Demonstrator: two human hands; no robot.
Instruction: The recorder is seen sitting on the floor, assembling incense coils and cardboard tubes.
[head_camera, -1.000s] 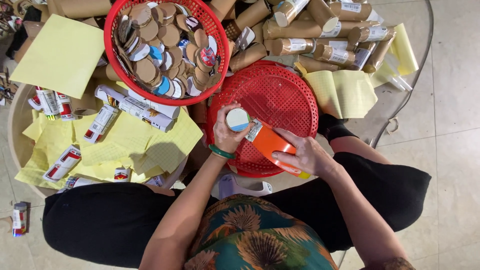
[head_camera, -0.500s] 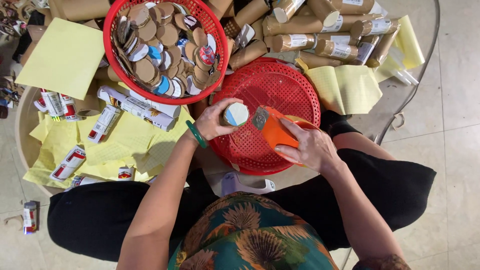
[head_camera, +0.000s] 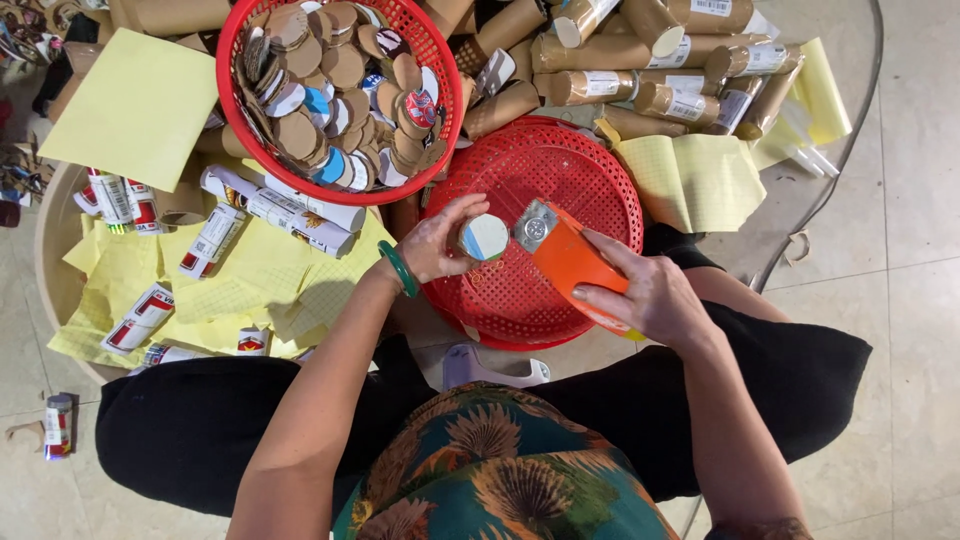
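My left hand (head_camera: 440, 243) pinches a small round white cardboard disc (head_camera: 484, 238) above an overturned red plastic basket (head_camera: 560, 180) on my lap. A green bangle (head_camera: 399, 268) circles that wrist. My right hand (head_camera: 645, 292) grips an orange tube (head_camera: 570, 265), tilted so its silvery foil-covered end (head_camera: 534, 227) points up and left. The disc sits right beside that end, nearly touching it.
A second red basket (head_camera: 240, 120) holds several cardboard discs. Brown cardboard tubes (head_camera: 640, 60) are piled at the back right. Yellow paper sheets (head_camera: 140, 105) and printed red-and-white tubes (head_camera: 275, 205) lie on a round tray (head_camera: 48, 250) to the left. A glass table edge (head_camera: 850, 150) curves on the right.
Both hands have shifted up over the overturned basket, and the orange tube has tilted so its foil end faces the disc, which my left hand has brought close to it.
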